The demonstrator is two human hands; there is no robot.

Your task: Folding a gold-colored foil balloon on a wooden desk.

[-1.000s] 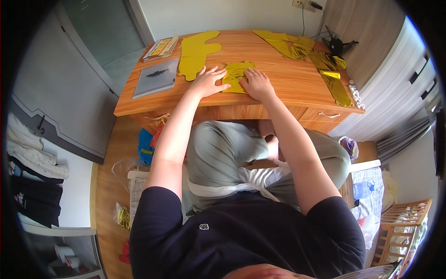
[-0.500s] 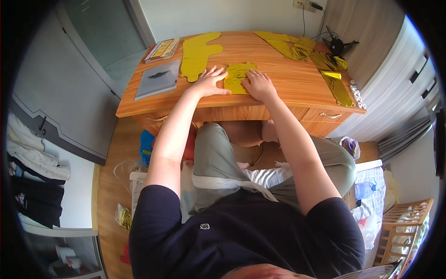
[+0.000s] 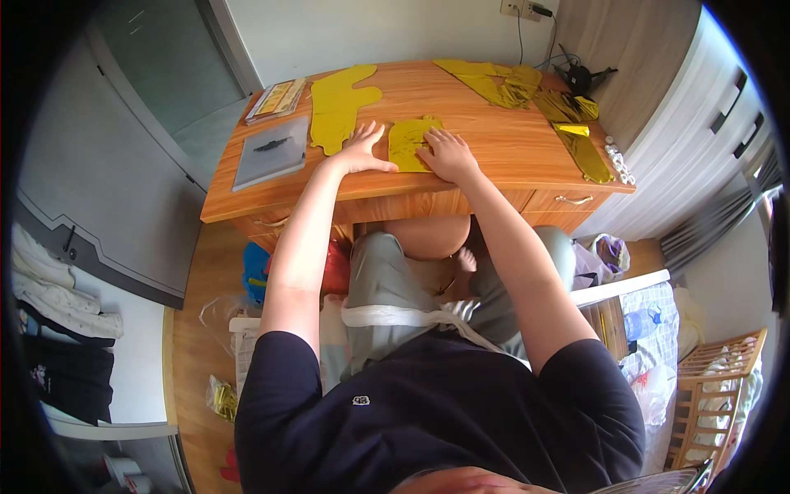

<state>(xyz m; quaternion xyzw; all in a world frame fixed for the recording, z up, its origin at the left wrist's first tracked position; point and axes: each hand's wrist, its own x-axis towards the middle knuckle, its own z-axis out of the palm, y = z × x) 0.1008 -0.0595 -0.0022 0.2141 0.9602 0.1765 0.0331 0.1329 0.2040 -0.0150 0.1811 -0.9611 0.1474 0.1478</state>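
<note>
A small flat yellow foil piece lies on the wooden desk in front of me. My left hand rests flat with fingers spread at its left edge. My right hand presses flat on its right part. Neither hand grips anything. A larger yellow foil shape lies just beyond my left hand.
A grey flat case and a thin packet sit at the desk's left. Crumpled gold foil pieces and a folded one lie at the far right, near cables. Bags and clutter crowd the floor around the desk.
My raised knee has shifted under the desk. Both hands stay pressed on the yellow foil piece in about the same place.
</note>
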